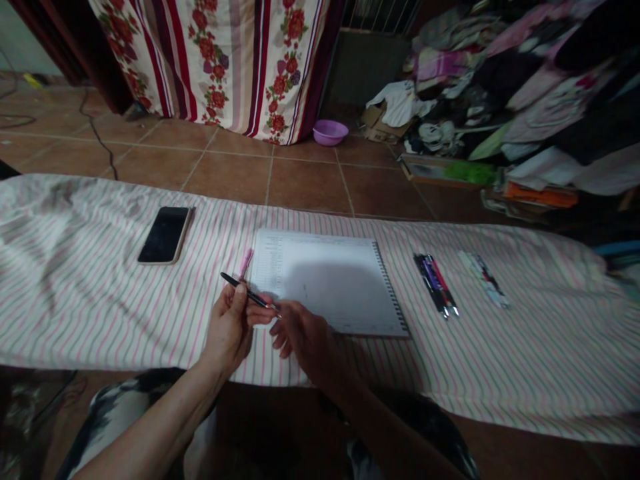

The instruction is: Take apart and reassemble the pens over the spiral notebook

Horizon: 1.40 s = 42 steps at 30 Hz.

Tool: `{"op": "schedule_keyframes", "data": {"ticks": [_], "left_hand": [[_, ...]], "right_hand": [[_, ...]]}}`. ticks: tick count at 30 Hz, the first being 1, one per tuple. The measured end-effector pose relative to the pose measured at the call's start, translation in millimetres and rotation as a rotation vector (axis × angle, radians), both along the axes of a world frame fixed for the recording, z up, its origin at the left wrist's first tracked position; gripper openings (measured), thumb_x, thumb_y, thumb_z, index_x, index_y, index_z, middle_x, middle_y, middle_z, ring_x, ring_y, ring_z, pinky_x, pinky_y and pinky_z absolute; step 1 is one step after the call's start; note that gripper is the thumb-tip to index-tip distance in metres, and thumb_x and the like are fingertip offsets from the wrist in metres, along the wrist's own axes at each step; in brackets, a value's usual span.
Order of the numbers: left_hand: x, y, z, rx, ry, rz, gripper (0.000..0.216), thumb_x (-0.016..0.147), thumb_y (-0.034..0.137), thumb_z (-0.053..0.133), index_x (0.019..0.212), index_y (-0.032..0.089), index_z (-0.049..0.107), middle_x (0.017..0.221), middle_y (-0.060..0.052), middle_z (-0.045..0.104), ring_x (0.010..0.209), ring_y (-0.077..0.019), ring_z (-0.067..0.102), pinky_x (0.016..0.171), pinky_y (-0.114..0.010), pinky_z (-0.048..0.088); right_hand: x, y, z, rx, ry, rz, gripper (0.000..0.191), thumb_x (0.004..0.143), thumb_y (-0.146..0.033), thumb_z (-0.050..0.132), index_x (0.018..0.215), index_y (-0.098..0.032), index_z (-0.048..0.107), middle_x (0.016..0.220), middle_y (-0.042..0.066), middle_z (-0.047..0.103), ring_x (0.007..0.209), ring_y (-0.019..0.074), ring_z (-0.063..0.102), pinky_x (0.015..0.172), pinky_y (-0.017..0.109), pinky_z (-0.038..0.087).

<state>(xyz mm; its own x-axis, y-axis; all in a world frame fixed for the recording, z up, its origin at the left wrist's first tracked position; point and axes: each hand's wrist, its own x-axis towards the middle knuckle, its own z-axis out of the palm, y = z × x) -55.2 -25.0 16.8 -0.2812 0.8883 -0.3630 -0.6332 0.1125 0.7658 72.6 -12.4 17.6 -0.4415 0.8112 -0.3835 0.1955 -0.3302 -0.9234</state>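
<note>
- i see my left hand (230, 330) pinching the black pen (257, 297) mid-barrel, over the cloth's (100, 300) front edge.
- its axis runs far-left to near-right; my right hand (305, 340) pinches the near tip.

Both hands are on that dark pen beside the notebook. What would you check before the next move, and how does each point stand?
1. Dark pen held at both ends: ok, left hand on the barrel, right hand pinching the tip end.
2. Pen's cap on or off: cannot tell.
3. Notebook flat on the striped cloth: ok.
4. Pink item apart from the hands: ok.
5. Phone away from the cloth's near edge: ok.
</note>
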Motion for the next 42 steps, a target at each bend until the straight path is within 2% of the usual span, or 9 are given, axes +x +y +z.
{"op": "schedule_keyframes", "data": {"ticks": [5, 9, 12, 17, 22, 26, 31, 35, 42], "left_hand": [[-8, 6, 10.8, -0.069, 0.016, 0.112, 0.016, 0.090, 0.010, 0.034, 0.077, 0.014, 0.043, 0.061, -0.010, 0.069, 0.044, -0.0118, 0.064, 0.044, -0.017, 0.053], [-7, 6, 12.5, -0.123, -0.002, 0.083, 0.016, 0.090, 0.011, 0.036, 0.077, 0.013, 0.044, 0.060, -0.010, 0.069, 0.044, -0.0121, 0.064, 0.044, -0.016, 0.052], [-4, 4, 9.6, -0.095, 0.003, 0.078, 0.013, 0.090, 0.015, 0.040, 0.078, 0.014, 0.044, 0.062, -0.009, 0.069, 0.044, -0.0122, 0.064, 0.045, -0.017, 0.053], [-1, 1, 0.9, 0.035, 0.025, 0.035, 0.017, 0.084, 0.029, 0.053, 0.083, 0.016, 0.044, 0.068, -0.008, 0.071, 0.043, -0.0119, 0.063, 0.038, -0.015, 0.049], [1, -2, -4.2, 0.122, 0.037, 0.004, 0.024, 0.081, 0.036, 0.056, 0.087, 0.018, 0.042, 0.071, -0.007, 0.071, 0.044, -0.0119, 0.063, 0.038, -0.016, 0.048], [4, -5, -5.7, 0.157, 0.040, -0.021, 0.027, 0.081, 0.039, 0.056, 0.089, 0.019, 0.040, 0.073, -0.006, 0.071, 0.045, -0.0129, 0.063, 0.038, -0.017, 0.048], [5, -5, -5.7, 0.168, 0.059, -0.058, 0.026, 0.082, 0.040, 0.054, 0.088, 0.020, 0.038, 0.070, -0.005, 0.070, 0.048, -0.0153, 0.065, 0.040, -0.020, 0.050], [9, -5, -2.3, 0.167, 0.102, -0.047, 0.026, 0.082, 0.041, 0.053, 0.087, 0.020, 0.039, 0.068, -0.004, 0.069, 0.047, -0.0155, 0.065, 0.041, -0.022, 0.051], [21, -20, 1.2, 0.155, 0.281, -0.085, 0.026, 0.079, 0.041, 0.057, 0.087, 0.021, 0.043, 0.061, -0.001, 0.067, 0.047, -0.0166, 0.065, 0.038, -0.021, 0.049]], "right_hand": [[8, 2, -1.0, 0.738, -0.398, 0.037, 0.028, 0.083, -0.034, 0.053, 0.106, -0.018, 0.055, 0.082, 0.006, 0.069, 0.074, 0.0178, 0.065, 0.066, 0.027, 0.049], [10, 6, -6.8, 1.058, -0.476, 0.119, 0.023, 0.090, -0.029, 0.043, 0.099, -0.015, 0.058, 0.086, 0.010, 0.068, 0.078, 0.0189, 0.064, 0.069, 0.029, 0.048], [6, 6, -9.9, 1.141, -0.528, 0.105, 0.027, 0.092, -0.028, 0.037, 0.086, -0.014, 0.059, 0.075, 0.008, 0.067, 0.069, 0.0176, 0.062, 0.063, 0.027, 0.046], [1, 0, -12.0, 0.911, -0.428, -0.049, 0.029, 0.090, -0.030, 0.039, 0.072, -0.016, 0.057, 0.057, 0.002, 0.058, 0.052, 0.0120, 0.053, 0.054, 0.023, 0.037], [-4, -2, -8.8, 0.286, -0.151, -0.120, 0.038, 0.086, -0.039, 0.040, 0.054, -0.018, 0.044, 0.043, -0.006, 0.037, 0.038, 0.0066, 0.033, 0.041, 0.021, 0.025], [-5, -1, -1.4, -0.201, 0.174, -0.161, 0.036, 0.078, -0.049, 0.046, 0.060, -0.018, 0.045, 0.041, -0.009, 0.032, 0.032, 0.0036, 0.022, 0.032, 0.019, 0.016], [-1, 1, 7.9, -0.585, 0.335, -0.180, 0.036, 0.070, -0.052, 0.056, 0.065, -0.018, 0.044, 0.040, -0.012, 0.031, 0.028, 0.0011, 0.019, 0.028, 0.015, 0.012], [1, 2, 6.6, -0.621, 0.282, -0.142, 0.039, 0.074, -0.054, 0.052, 0.063, -0.017, 0.044, 0.039, -0.011, 0.034, 0.027, 0.0013, 0.022, 0.027, 0.014, 0.013], [2, 0, -5.9, -0.178, 0.169, -0.038, 0.054, 0.079, -0.064, 0.038, 0.057, -0.016, 0.046, 0.039, -0.007, 0.037, 0.029, 0.0047, 0.031, 0.031, 0.019, 0.024]]}}
